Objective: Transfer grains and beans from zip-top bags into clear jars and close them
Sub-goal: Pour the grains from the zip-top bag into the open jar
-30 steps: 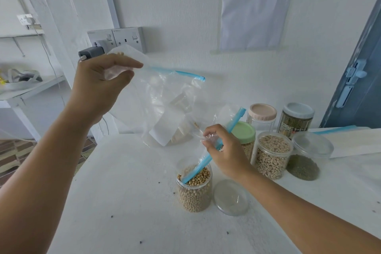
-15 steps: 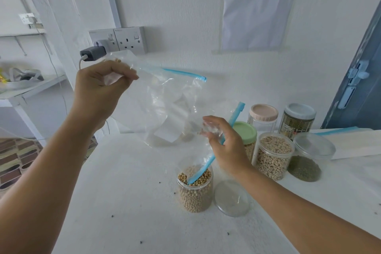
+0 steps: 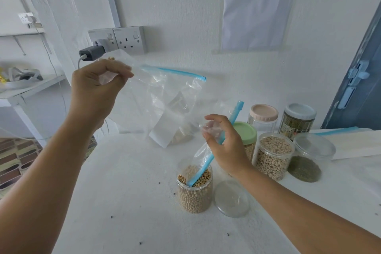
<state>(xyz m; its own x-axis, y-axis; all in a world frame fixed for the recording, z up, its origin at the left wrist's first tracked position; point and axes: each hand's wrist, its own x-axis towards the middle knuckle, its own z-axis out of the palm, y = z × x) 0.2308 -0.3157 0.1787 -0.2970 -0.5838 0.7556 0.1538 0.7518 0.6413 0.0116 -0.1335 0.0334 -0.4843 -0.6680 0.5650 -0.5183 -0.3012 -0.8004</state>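
A clear zip-top bag (image 3: 165,97) with a blue zip strip is held upside down over an open jar of pale beans (image 3: 194,194). My left hand (image 3: 97,88) pinches the bag's raised bottom corner, where a couple of beans still sit. My right hand (image 3: 224,144) grips the bag near its mouth, whose blue zip edge dips into the jar. The jar's clear lid (image 3: 232,198) lies flat on the table just right of it.
Behind my right hand stand a green-lidded jar (image 3: 246,132), an open jar of grain (image 3: 273,156), a pink-lidded jar (image 3: 263,114), a grey-lidded jar (image 3: 299,118) and a clear-lidded jar of green grains (image 3: 307,159). Another bag (image 3: 354,142) lies far right. A charger (image 3: 90,52) hangs from the wall socket.
My left hand has lowered the bag's bottom corner a little. My right hand has shifted its hold slightly up the bag's mouth, and the zip edge sits deeper in the jar.
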